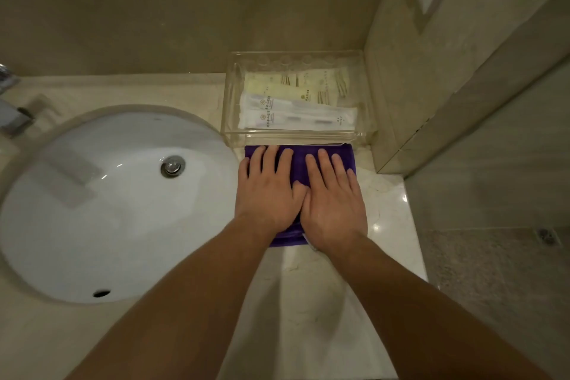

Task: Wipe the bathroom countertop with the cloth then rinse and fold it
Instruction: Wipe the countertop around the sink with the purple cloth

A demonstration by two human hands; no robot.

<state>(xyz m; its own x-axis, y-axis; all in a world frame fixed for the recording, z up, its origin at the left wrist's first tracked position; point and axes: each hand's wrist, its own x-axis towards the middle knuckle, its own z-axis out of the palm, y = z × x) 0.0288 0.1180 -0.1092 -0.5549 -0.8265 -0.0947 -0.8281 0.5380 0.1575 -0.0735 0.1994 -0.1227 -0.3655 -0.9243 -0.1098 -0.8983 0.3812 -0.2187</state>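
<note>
A person presses both palms onto a purple cloth (299, 160) lying on the marble tabletop (385, 210) just right of the white sink (92, 194), its far edge touching a clear tray (229, 108) of packaged toiletries. The left hand (270, 191) and right hand (333, 200) lie side by side, thumbs touching, fingers (324, 163) stretched flat and slightly spread, gripping nothing. The cloth looks already folded, which suggests the closing step, smoothing the fold; any next move would call only for lifting the hands straight off without dragging it.
</note>
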